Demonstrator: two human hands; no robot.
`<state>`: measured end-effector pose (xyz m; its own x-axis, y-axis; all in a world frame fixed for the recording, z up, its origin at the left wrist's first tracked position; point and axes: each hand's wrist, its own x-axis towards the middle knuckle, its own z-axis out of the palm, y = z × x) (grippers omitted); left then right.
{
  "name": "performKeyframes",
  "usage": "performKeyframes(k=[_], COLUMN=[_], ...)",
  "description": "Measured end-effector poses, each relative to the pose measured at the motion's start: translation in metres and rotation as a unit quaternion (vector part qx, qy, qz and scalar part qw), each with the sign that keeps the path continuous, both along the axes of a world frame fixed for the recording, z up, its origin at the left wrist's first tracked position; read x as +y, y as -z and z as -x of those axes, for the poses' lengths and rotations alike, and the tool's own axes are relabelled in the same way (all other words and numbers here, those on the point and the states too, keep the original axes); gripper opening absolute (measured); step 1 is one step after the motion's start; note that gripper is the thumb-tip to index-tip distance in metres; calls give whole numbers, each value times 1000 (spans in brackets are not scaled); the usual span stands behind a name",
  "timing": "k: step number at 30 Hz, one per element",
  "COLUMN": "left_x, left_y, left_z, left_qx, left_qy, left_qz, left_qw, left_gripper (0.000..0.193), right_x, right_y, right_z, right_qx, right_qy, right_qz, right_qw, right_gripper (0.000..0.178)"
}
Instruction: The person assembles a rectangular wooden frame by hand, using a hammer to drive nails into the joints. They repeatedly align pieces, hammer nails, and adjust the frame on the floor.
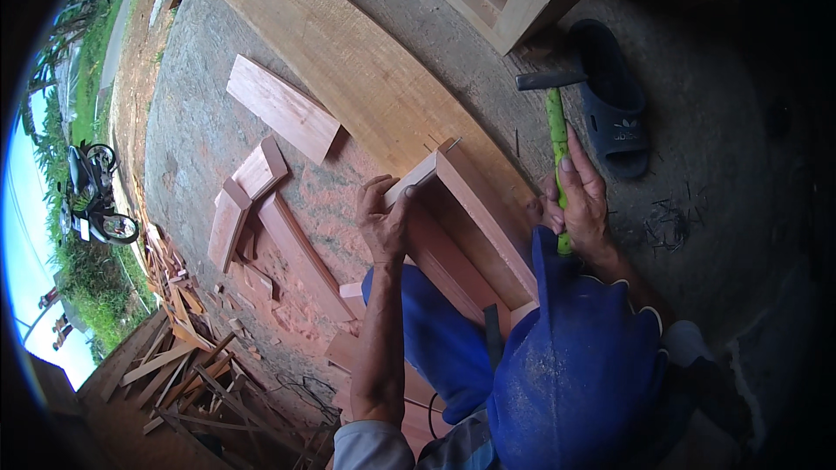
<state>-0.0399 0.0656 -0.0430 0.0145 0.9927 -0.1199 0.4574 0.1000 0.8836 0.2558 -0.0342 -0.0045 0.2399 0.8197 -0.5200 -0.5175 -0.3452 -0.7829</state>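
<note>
A rectangular frame of pinkish wood boards [488, 222] stands between my knees, on the end of a long plank. My left hand [383, 222] is closed around its far left corner, thumb on the near side of the board. Thin nails [451, 145] stick out at the far corner where two boards meet. To the right of the frame, my right hand [582, 191] grips a hammer [556, 113] by its lime-green handle. The dark hammer head points away from me, off the wood and near a slipper.
Under the frame runs the long plank [340, 43]. Cut boards [283, 109] and a joined wood piece [252, 183] lie left among sawdust. A dark slipper [614, 104] and scattered nails [669, 224] are at right. Wood scraps [192, 365] pile up lower left; a wooden structure [531, 0] stands beyond.
</note>
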Motion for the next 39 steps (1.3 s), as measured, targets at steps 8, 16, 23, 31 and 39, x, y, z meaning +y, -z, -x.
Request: performKeyframes(k=[8,16,23,31,39], left_x=[4,2,5,5,10], left_y=[-1,1,-1,2,-3], left_z=[5,3,0,2,-5], left_qx=[8,-12,38,26,44], left_qy=[-25,-37,-13,-12,-10], left_qz=[32,40,26,14,3], left_qw=[999,998,999,999,999], left_gripper=[25,26,26,28,30], right_x=[14,7,1,3,0], right_y=[-10,13,3,-6,3], right_z=[4,8,19,19,15], right_qx=[-57,-123,-128,-91,-102], right_qy=[-136,-198,-182,-153,-109], right_qz=[16,5,18,33,-5], right_qw=[989,972,975,983,989], right_gripper=[57,58,59,59,57])
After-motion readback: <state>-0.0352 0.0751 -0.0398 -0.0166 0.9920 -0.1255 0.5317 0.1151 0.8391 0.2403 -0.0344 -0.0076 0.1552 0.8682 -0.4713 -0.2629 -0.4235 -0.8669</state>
